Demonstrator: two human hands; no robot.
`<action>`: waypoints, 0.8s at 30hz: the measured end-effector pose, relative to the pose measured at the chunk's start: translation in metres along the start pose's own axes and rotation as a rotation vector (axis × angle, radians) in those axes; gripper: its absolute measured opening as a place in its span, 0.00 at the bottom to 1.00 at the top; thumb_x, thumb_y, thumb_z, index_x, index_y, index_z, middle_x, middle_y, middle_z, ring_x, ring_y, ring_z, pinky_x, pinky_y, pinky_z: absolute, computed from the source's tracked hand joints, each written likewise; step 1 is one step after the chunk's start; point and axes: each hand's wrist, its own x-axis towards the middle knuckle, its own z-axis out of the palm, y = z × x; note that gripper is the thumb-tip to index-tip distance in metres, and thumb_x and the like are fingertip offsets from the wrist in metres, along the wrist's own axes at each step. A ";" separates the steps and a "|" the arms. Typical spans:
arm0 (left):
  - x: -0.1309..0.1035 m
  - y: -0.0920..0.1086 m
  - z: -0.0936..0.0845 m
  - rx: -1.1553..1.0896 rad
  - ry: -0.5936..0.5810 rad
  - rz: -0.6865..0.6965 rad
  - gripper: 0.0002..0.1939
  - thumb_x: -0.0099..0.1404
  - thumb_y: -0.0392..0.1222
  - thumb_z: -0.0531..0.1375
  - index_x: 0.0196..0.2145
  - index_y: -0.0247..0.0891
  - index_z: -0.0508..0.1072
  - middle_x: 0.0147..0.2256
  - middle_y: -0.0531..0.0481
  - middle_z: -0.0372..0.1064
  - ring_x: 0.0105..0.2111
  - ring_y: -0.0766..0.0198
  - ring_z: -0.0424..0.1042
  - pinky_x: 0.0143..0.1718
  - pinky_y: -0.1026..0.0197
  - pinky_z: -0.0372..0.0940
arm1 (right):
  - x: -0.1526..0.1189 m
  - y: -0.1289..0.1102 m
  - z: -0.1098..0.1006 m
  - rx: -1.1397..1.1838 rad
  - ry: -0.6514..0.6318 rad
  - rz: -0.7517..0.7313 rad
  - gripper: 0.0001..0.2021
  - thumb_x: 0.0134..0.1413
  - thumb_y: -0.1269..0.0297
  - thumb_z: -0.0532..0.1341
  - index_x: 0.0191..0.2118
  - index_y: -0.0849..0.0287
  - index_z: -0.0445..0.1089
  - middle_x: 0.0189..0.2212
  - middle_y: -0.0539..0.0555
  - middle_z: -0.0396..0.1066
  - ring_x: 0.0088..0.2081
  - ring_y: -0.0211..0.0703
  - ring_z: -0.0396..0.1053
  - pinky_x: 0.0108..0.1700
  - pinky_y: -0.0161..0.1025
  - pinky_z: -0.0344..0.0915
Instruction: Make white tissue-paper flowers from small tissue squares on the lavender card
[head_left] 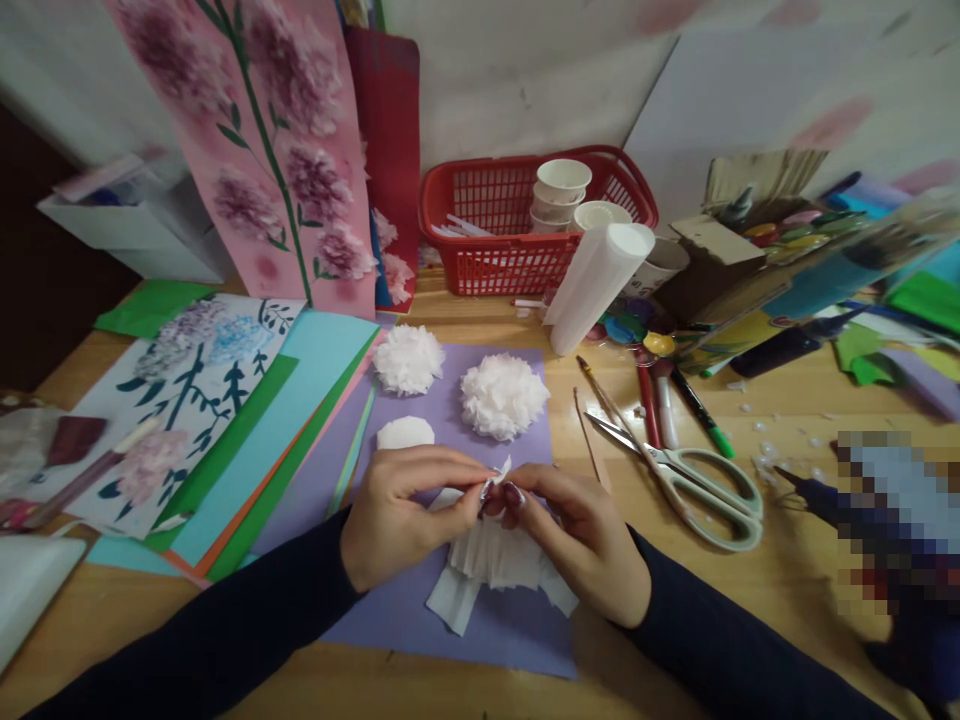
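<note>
My left hand (420,510) and my right hand (577,530) meet over a purple sheet (525,640). Between their fingertips they pinch a small piece of white tissue paper (504,468), twisted to a point. Pleated white tissue strips (491,560) lie beneath the fingers; whether they join the pinched piece is hidden. Two fluffy white paper flowers (504,395) rest on the sheet's far half. Just beyond my left hand sits a rounded white paper piece (405,433), partly covered by that hand.
Scissors (697,490), brushes (664,400) and a green-tipped marker (705,415) lie at the right. A white paper roll (600,285) leans by a red basket (487,265) with paper cups. Coloured sheets (322,360) and a flower painting (195,400) spread left; a pink flower panel (262,150) stands behind.
</note>
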 end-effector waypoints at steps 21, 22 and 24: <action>0.000 -0.001 0.001 0.018 0.014 0.008 0.09 0.54 0.26 0.61 0.32 0.33 0.79 0.29 0.46 0.79 0.28 0.65 0.77 0.32 0.69 0.72 | 0.002 -0.001 0.000 0.088 0.055 0.055 0.11 0.62 0.64 0.55 0.34 0.60 0.74 0.27 0.53 0.74 0.29 0.37 0.70 0.35 0.33 0.67; 0.000 0.000 0.001 0.023 0.014 0.015 0.10 0.55 0.25 0.61 0.32 0.33 0.79 0.29 0.46 0.79 0.28 0.66 0.77 0.32 0.69 0.72 | 0.001 -0.001 0.000 0.073 0.050 0.052 0.11 0.62 0.64 0.55 0.34 0.60 0.74 0.27 0.53 0.74 0.29 0.37 0.70 0.35 0.34 0.67; 0.000 0.000 0.002 0.040 0.014 0.025 0.09 0.55 0.25 0.61 0.32 0.33 0.79 0.29 0.46 0.79 0.27 0.66 0.77 0.31 0.69 0.72 | 0.001 0.000 0.000 0.048 0.040 0.050 0.10 0.61 0.65 0.56 0.35 0.61 0.74 0.28 0.53 0.74 0.30 0.38 0.71 0.35 0.34 0.67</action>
